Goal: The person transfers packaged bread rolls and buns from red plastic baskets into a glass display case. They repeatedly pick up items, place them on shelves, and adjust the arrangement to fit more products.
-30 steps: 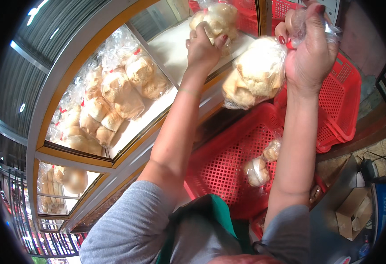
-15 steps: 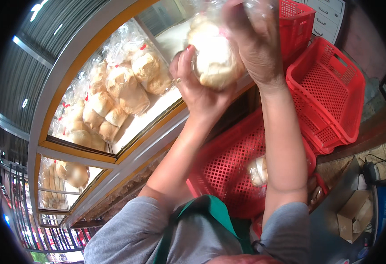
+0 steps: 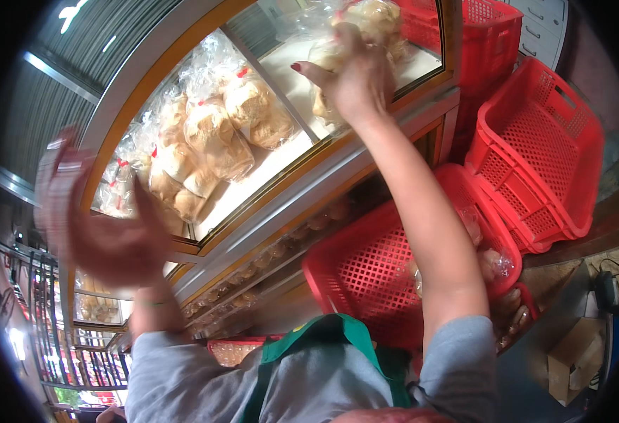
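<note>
My right hand (image 3: 362, 84) is inside the glass-fronted display case, over a clear bag of bread rolls (image 3: 321, 107) on the white shelf. Its thumb sticks out to the left, apart from the fingers, which reach across the bag and partly hide it. Just beyond lies another bagged bread (image 3: 373, 20). My left hand (image 3: 105, 225), smeared by motion, is raised at the case's left side with thumb and fingers apart and nothing in it. Behind the left pane stand several bagged rolls (image 3: 214, 137) with red ties.
A red plastic basket (image 3: 366, 278) below the case holds a few bagged breads (image 3: 493, 264), partly hidden by my right arm. Stacked red crates (image 3: 535, 148) stand at the right. A cardboard box (image 3: 576, 359) sits lower right, and a metal rack (image 3: 41, 310) at the left.
The bagged bread held up between both hands is now in the case under my right hand. My left hand has let go and swung far to the left. My view has shifted slightly.
</note>
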`<state>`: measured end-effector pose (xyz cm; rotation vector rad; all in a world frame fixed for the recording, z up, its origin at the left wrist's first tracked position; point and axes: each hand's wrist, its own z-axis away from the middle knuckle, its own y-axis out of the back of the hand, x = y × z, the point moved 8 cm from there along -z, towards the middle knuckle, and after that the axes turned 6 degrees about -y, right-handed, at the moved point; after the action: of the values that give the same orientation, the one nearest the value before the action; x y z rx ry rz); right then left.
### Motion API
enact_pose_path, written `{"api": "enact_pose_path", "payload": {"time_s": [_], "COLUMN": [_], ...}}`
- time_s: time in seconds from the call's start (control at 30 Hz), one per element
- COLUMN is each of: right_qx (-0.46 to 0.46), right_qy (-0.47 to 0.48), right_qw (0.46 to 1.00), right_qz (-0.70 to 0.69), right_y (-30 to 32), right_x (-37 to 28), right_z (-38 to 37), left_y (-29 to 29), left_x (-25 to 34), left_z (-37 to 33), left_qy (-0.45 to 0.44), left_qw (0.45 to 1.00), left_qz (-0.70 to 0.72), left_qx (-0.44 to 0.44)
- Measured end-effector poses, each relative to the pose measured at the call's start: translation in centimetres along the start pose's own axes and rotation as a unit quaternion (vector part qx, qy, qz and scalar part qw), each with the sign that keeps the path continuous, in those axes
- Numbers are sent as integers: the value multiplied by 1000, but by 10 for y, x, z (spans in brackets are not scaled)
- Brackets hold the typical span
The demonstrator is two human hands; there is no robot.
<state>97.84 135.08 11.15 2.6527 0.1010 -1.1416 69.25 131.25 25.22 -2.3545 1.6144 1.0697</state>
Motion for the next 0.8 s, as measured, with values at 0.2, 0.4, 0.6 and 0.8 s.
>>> {"api": "enact_pose_path", "payload": {"time_s": [0.2,0.4,0.6,0.8], "right_qx": [-33,-256,-227,-225], "right_qy": [-78,-153,-62,-89], "right_qw": [993,951,964,969], "right_qz": [77,87,121,38], "right_y": [-51,-85,-138,-247], "right_x": [-20,-15,-15,-3], "right_z": [1,-5,-26,-63], "left_y": [-8,-83,-30,33], "left_x": [-232,-239,-216,-198], "left_z": [-7,54,57,79], "left_qy": [116,297,390,486], "left_qw": [918,834,826,802], "left_qz": [-190,107,109,103], "left_qx": [-327,-453,-393,-332]}}
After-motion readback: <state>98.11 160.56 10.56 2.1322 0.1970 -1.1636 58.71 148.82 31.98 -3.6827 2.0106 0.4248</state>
